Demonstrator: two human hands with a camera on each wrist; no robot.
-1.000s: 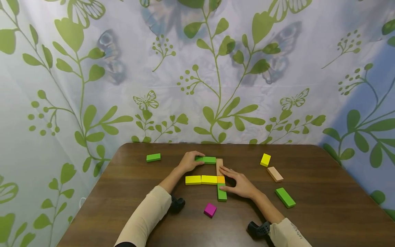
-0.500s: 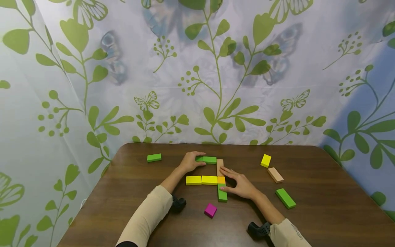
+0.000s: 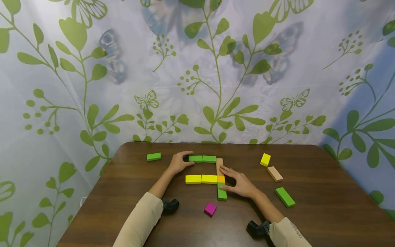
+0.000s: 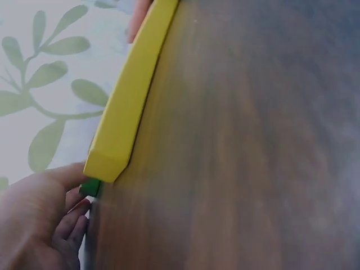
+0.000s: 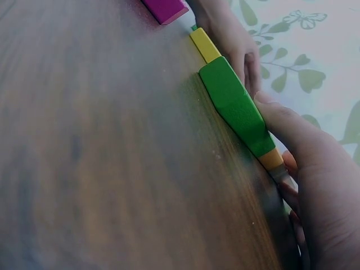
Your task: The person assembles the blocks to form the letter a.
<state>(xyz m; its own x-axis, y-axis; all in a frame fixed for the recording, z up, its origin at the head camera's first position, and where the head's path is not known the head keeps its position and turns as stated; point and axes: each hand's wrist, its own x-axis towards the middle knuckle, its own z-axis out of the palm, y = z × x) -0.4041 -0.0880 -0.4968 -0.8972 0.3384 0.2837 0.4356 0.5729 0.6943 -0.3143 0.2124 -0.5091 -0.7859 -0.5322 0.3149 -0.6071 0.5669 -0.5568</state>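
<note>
In the head view, two green blocks (image 3: 202, 159) lie end to end, meeting a natural wood block (image 3: 219, 166) at their right. My left hand (image 3: 179, 163) is at the left end of this row, thumb and fingers parted around the end. My right hand (image 3: 239, 183) rests with its fingers on the wood block and its thumb on a green block (image 3: 222, 192) nearer me. An orange block (image 3: 220, 179) lies between those two. From it, two yellow blocks (image 3: 201, 179) run left. In the left wrist view, a yellow block (image 4: 126, 107) partly hides the green row.
A magenta block (image 3: 210, 209) lies nearer me. On the right are loose yellow (image 3: 265, 160), wood (image 3: 275, 174) and green blocks (image 3: 285, 197); another green block (image 3: 153, 157) lies back left. The brown table (image 3: 139, 195) ends at a leaf-patterned curtain (image 3: 172, 75).
My left hand has let go of the left green block and slid left, uncovering it. The right hand and the blocks have stayed in place.
</note>
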